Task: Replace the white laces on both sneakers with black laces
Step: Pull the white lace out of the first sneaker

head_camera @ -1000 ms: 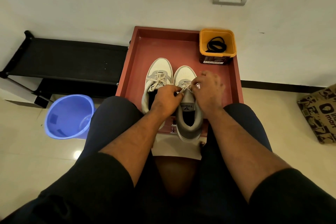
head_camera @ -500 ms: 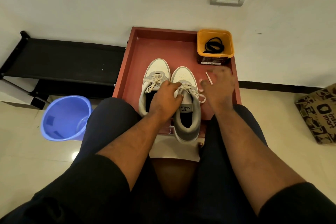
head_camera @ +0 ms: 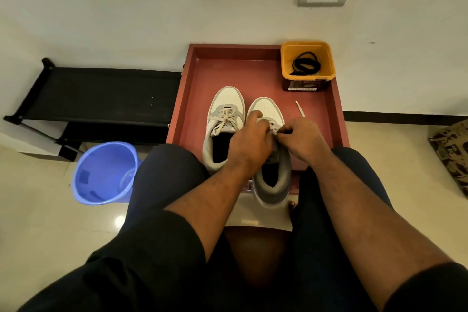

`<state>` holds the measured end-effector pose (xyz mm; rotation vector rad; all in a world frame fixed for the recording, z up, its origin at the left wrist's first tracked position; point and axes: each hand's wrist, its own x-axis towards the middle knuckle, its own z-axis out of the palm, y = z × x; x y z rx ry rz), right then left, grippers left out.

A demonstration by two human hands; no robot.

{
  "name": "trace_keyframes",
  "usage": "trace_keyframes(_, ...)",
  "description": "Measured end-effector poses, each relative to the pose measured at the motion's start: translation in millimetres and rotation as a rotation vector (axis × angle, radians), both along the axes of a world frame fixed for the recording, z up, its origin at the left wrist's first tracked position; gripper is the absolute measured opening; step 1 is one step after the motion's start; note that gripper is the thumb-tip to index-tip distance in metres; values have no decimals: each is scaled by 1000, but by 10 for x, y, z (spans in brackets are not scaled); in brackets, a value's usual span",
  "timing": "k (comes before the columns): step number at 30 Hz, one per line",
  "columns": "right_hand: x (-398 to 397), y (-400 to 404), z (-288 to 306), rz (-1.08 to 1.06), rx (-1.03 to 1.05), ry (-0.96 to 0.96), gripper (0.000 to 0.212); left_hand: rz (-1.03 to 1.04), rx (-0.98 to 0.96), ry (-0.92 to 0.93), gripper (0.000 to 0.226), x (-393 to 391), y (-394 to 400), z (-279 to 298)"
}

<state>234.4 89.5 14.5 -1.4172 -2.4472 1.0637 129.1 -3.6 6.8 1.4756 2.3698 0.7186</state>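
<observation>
Two white and grey sneakers stand side by side on a red tray [head_camera: 200, 88]. The left sneaker [head_camera: 224, 109] still has its white lace tied. My left hand [head_camera: 249, 142] rests on the upper of the right sneaker [head_camera: 267, 109] and holds it. My right hand [head_camera: 301, 139] pinches the white lace [head_camera: 274, 130] at that shoe's eyelets. One loose lace end [head_camera: 300, 108] lies on the tray to the right. Black laces [head_camera: 305, 64] sit coiled in a yellow tub [head_camera: 307, 77] at the tray's back right corner.
A blue plastic bin [head_camera: 103, 172] stands on the floor at the left. A black shoe rack [head_camera: 101, 99] runs along the wall behind it. A printed paper bag [head_camera: 453, 152] sits at the right edge. My knees frame the tray's near side.
My right hand pulled a lace end out to the right, then came back to the right sneaker's eyelets. My left hand slid forward over that shoe's upper.
</observation>
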Motion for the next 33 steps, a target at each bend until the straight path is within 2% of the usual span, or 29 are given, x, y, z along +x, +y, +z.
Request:
trace_keyframes(4,-8,-23,27,3,-5,16,13,321,233,-257,10,-75,-59,-2)
trace_keyframes(6,-6,-28,41,12,-5,19,14,255,223,-240,27,-115,-87,31)
trace_keyframes(8,8,-25,54,19,-11,31,14,57,66,-82,41,-114,-102,78)
trace_keyframes(11,25,-43,76,60,9,18,13,-164,-196,270,30,-56,-75,105)
trace_keyframes(13,32,-56,87,58,15,2,13,-171,-229,337,23,-21,-61,80)
trace_keyframes(15,40,-63,85,54,14,1,14,-95,-99,222,21,-4,-74,31)
trace_keyframes(17,47,-62,74,52,4,6,14,111,122,-34,19,-35,-94,32)
trace_keyframes(19,46,-61,60,47,-15,10,13,311,288,-177,14,-126,-122,79)
trace_keyframes(21,35,-64,54,54,-17,7,14,323,287,-113,16,-216,-155,136)
trace_keyframes(25,27,-74,77,74,-3,-7,14,60,123,163,42,-172,-166,179)
trace_keyframes(27,36,-78,83,78,-3,-5,14,-30,-57,317,37,-75,-121,128)
trace_keyframes(29,46,-74,76,75,0,-2,14,-73,-186,381,27,4,-92,55)
trace_keyframes(31,46,-71,68,86,11,-8,14,-105,-203,419,19,27,-77,-32)
trace_keyframes(33,40,-75,66,92,16,-13,14,-108,-107,400,15,32,-85,-66)
